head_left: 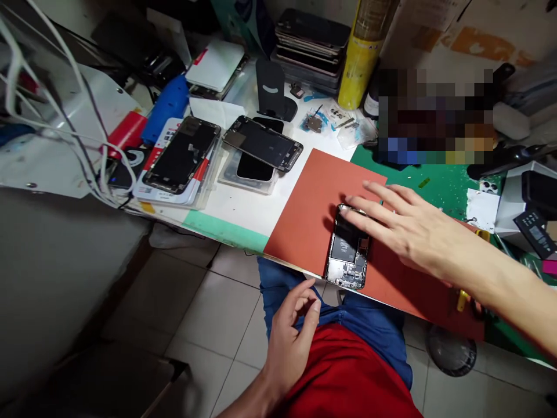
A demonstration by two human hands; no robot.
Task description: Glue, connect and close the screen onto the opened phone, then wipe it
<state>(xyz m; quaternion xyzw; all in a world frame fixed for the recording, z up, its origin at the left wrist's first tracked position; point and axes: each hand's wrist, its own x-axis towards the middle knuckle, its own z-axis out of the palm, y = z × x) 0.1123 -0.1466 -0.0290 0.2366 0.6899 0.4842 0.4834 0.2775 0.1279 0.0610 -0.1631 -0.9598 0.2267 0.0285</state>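
An opened smartphone (344,248) lies on the orange mat (300,203) at the table's front edge, its battery and circuit board exposed. Over its upper right side stretches my right hand (391,223), fingers spread; a fingertip is at the phone's top end, though whether it touches cannot be told. The hand hides part of the phone's right side. My left hand (296,325) hangs just in front of the table edge, below and left of the phone. Its fingers are loosely curled, the thumb stands apart, and nothing shows in it.
Phone screen assemblies (265,145) rest on boxes to the left, near a black phone stand (272,93). Behind are stacked phones (311,43) and a yellow can (361,64). White cables (73,75) hang at far left. A green mat (435,186) with loose parts lies right.
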